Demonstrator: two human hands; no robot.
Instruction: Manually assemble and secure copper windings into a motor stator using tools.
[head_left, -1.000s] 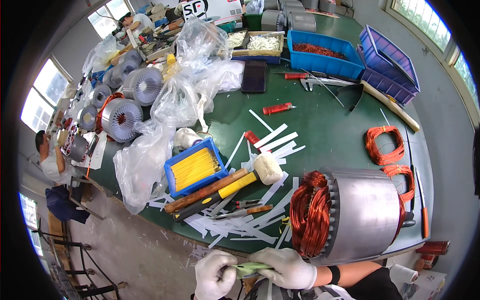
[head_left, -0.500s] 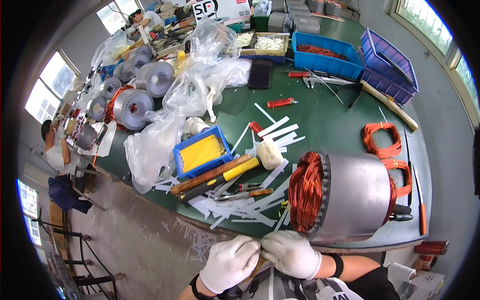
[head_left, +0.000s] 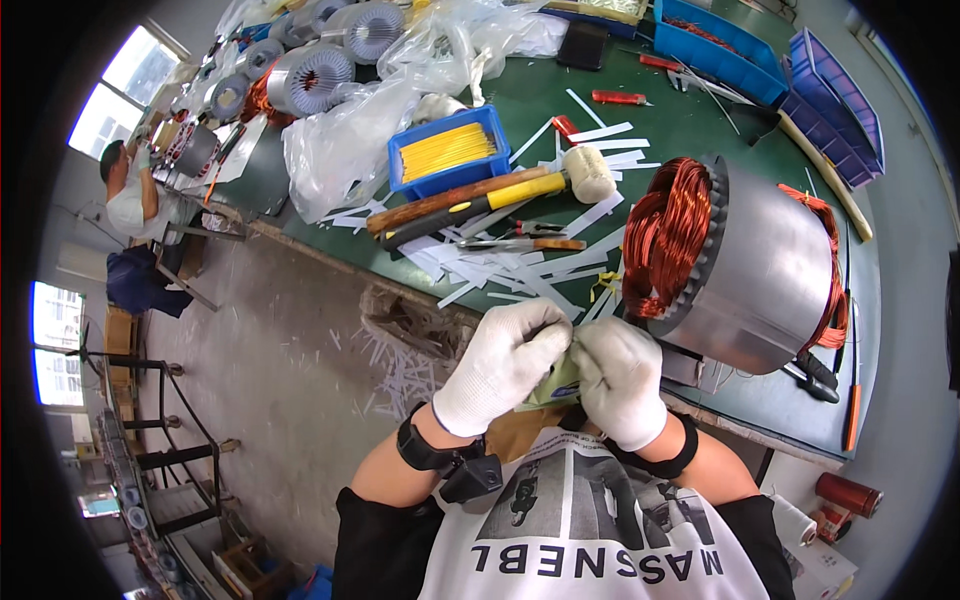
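Note:
Both of my hands wear white knitted gloves and meet in front of my chest, just off the table's near edge. My left hand (head_left: 508, 367) has its fingers bent and pinched at the top of a small light-green packet (head_left: 562, 384). Across from it, my right hand (head_left: 619, 380) is curled on the other side of that packet. Most of the packet lies behind the gloves, so its contents are hidden. Right beyond my right hand lies a grey metal motor stator (head_left: 768, 275) on its side, with a thick bundle of red copper wire (head_left: 668, 235) bulging from its left end.
White paper strips (head_left: 500, 275) are strewn across the green table (head_left: 700, 135). On them rest a mallet (head_left: 590, 174), a wooden stick (head_left: 432, 198) and pliers (head_left: 520, 244). Behind stands a blue tray of yellow sticks (head_left: 450, 152). A co-worker (head_left: 135, 195) sits far left.
The view has tipped downward, showing more of my shirt and arms. My hands now sit higher in the picture, and the green packet shows between them.

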